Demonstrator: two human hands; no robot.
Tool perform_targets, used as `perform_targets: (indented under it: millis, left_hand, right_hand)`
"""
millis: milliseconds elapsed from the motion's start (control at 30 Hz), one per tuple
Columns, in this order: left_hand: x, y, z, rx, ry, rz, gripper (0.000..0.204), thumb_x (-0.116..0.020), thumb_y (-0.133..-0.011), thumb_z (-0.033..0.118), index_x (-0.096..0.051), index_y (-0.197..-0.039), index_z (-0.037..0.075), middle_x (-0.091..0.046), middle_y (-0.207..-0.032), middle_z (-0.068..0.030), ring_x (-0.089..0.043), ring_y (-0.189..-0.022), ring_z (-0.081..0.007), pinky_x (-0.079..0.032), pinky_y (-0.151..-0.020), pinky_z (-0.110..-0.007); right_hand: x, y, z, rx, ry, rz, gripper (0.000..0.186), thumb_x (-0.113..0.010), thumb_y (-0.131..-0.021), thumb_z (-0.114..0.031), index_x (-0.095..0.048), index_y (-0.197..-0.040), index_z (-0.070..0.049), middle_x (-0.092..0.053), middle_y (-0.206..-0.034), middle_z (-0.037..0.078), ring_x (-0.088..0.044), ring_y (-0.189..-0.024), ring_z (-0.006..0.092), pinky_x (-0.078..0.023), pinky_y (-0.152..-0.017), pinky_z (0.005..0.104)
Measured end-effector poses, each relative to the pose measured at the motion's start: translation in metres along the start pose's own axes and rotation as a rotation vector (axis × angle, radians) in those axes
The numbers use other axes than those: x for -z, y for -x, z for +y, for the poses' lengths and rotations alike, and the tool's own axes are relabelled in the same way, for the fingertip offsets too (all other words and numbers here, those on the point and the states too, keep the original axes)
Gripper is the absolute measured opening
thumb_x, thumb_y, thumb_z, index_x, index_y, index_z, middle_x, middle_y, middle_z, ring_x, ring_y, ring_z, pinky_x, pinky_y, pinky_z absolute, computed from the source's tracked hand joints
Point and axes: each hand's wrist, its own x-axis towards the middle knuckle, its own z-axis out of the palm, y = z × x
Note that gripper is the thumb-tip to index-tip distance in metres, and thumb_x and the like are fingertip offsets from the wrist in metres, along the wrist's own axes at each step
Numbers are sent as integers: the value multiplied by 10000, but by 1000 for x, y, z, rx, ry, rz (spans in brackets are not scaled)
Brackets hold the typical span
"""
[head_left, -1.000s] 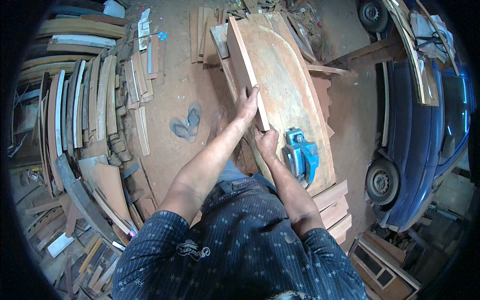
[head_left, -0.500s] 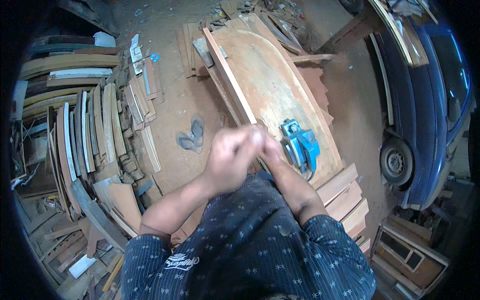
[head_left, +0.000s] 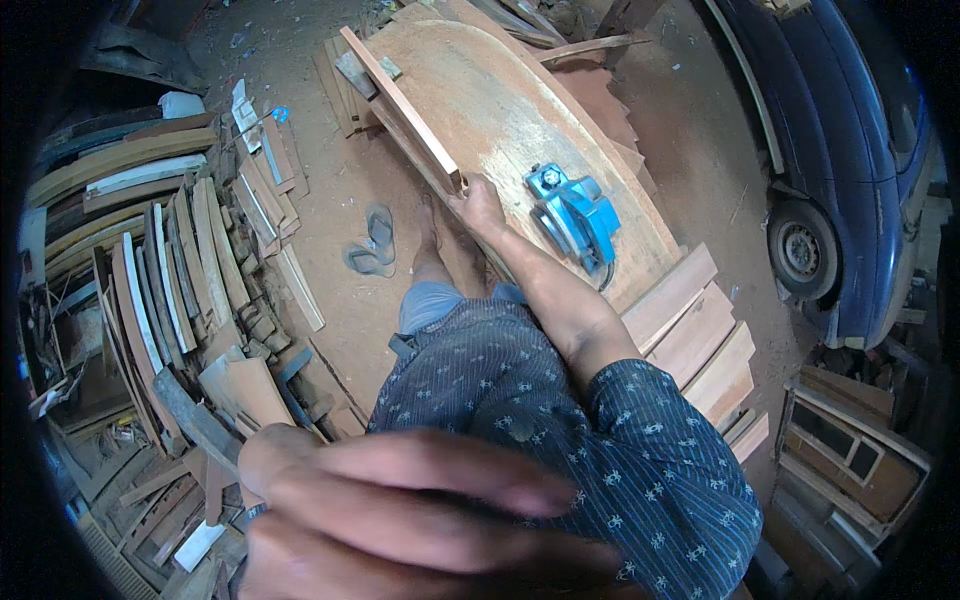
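Observation:
My left hand [head_left: 400, 505] is raised close to the camera, large and blurred at the fingertips. Its fingers are stretched out and slightly apart, with nothing visible in them. My right hand [head_left: 480, 206] is at the near end of a long, narrow wooden plank [head_left: 400, 100], its fingers curled closed round that end. The plank stands on edge along the left side of a dusty wooden workbench [head_left: 500, 90]. To the right of that hand, a blue electric planer [head_left: 578, 215] lies on the bench top.
Stacked boards [head_left: 195, 250] and offcuts crowd the left. A pair of flip-flops [head_left: 375, 240] lies on the dirt floor beside my bare foot. Several planks [head_left: 690, 320] lie at the bench's near right end. A blue car [head_left: 840, 180] stands on the right, above a wooden frame [head_left: 850, 450].
My hands, together before at the plank's near end, are now apart. The left has come up toward the camera and opened; the right stays by the plank. The whole view has shifted.

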Motion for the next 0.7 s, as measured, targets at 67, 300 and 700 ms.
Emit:
perform_targets:
  millis: [67,300,700]
  left_hand:
    - [3,3,-12,-46,48,-111,305,-601,-1024,287,-729,-1007,11,-764,-955,-107,-740,-893,-153,-613,-857,-362]
    - [-15,26,-2,65,507,-339,535,-644,-989,481,-693,-1230,7,-732,-1191,-149,-698,-1120,-250,-515,-1045,-458]
    - [88,59,-85,478,-252,263,355,-510,-1088,236,-674,-1121,-77,-754,-984,-199,-739,-885,-273,-584,-859,-411]
  right_hand:
    - [-7,9,22,26,-7,46,541,-813,-786,-194,-657,-1240,56,-702,-1093,269,-692,-1024,391,-546,-916,457]
    - [5,37,50,-49,47,-43,584,-855,-772,-221,-663,-1252,51,-707,-1084,261,-704,-1014,370,-554,-912,449]
    - [28,59,42,-93,43,-225,530,-830,-794,-227,-681,-1222,46,-686,-1184,291,-662,-1137,417,-526,-1000,451]
